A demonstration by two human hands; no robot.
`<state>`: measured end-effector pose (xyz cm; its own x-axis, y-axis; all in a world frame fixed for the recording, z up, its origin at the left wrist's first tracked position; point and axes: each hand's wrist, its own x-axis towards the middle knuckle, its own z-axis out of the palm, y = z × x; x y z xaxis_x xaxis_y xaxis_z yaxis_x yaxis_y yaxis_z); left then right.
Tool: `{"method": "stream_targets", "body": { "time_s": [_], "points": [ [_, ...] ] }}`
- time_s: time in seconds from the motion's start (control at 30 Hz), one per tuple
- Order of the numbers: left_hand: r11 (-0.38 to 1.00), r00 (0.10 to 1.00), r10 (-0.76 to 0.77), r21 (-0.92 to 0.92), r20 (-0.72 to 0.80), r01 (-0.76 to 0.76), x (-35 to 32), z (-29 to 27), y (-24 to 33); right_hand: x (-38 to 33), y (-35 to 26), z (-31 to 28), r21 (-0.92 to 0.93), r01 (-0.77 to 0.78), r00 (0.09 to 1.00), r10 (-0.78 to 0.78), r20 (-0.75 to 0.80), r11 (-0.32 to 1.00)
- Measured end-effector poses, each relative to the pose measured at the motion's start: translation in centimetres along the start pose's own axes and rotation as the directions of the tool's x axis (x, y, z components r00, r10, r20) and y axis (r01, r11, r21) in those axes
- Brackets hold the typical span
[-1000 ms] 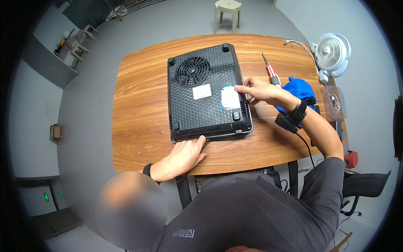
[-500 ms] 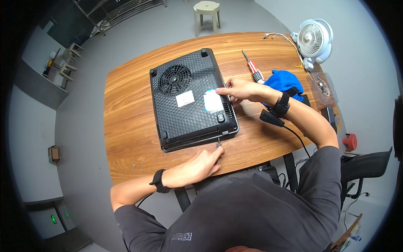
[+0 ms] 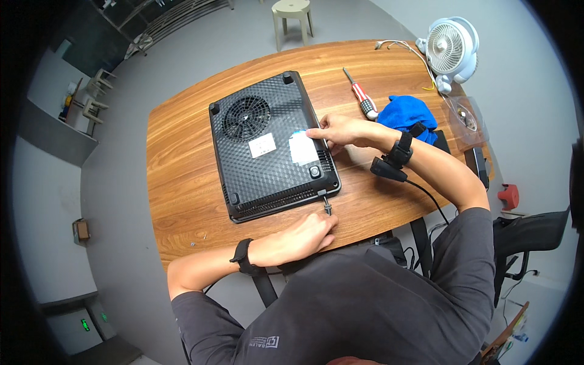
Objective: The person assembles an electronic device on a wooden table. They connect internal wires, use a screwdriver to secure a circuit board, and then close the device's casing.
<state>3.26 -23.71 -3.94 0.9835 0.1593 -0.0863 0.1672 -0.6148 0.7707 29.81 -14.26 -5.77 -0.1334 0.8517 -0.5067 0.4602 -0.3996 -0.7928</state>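
An induction cooker (image 3: pixel 243 164) lies upside down on the wooden table, its black patterned underside showing a round fan grille (image 3: pixel 246 118), feet and white labels. My right hand (image 3: pixel 342 131) grips its right edge, thumb on top beside a label and the other fingers down along the side, partly hidden. From the cooker's near right corner comes a short dark power cord (image 3: pixel 327 208) with a ribbed sleeve. My left hand (image 3: pixel 307 235) is closed on that cord just below the sleeve; the rest of the cord is hidden by the hand.
A red-and-white handled screwdriver (image 3: pixel 363 100) and a blue cloth (image 3: pixel 406 113) lie to the right. Beyond them are a white fan (image 3: pixel 449 50) and a clear plastic tray (image 3: pixel 467 125). Small screws (image 3: pixel 193 244) lie at the near left. A black cable hangs from my right wristband (image 3: pixel 398 153).
My left hand has shifted right, and the cord end swung right with it, showing more of its sleeve. My right hand keeps its hold on the cooker's edge. The whole view has shifted slightly.
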Motion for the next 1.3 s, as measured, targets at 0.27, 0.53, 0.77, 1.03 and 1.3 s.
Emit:
{"method": "stream_targets", "body": {
  "time_s": [0.27,0.53,0.77,1.03,1.3],
  "points": [
    [1.0,1.0,0.012,-0.027,0.013,-0.011,-0.3,-1.4,0.6,-2.1,-4.2,0.1,-0.362,-0.02,0.999,0.03,0.021,0.932],
    [0.999,1.0,0.009,-0.04,-0.012,-0.01,-0.5,-1.7,0.6,-1.0,-5.4,0.3,-0.643,0.015,0.999,-0.035,-0.018,0.766],
    [0.994,0.995,0.098,0.06,-0.015,-0.096,-0.6,-1.0,-1.0,-0.8,-6.3,0.9,-0.76,-0.01,1.0,-0.013,-0.024,0.649],
    [0.973,0.947,-0.059,0.193,-0.316,0.125,-2.5,-9.6,-2.2,-0.4,-4.9,0.7,-0.752,0.059,0.995,-0.101,-0.011,0.657],
    [0.706,0.863,-0.35,0.503,-0.364,0.498,-5.4,-15.8,-7.2,1.9,-5.0,0.0,-0.81,0.092,0.961,-0.264,-0.079,0.579]
  ]
}}
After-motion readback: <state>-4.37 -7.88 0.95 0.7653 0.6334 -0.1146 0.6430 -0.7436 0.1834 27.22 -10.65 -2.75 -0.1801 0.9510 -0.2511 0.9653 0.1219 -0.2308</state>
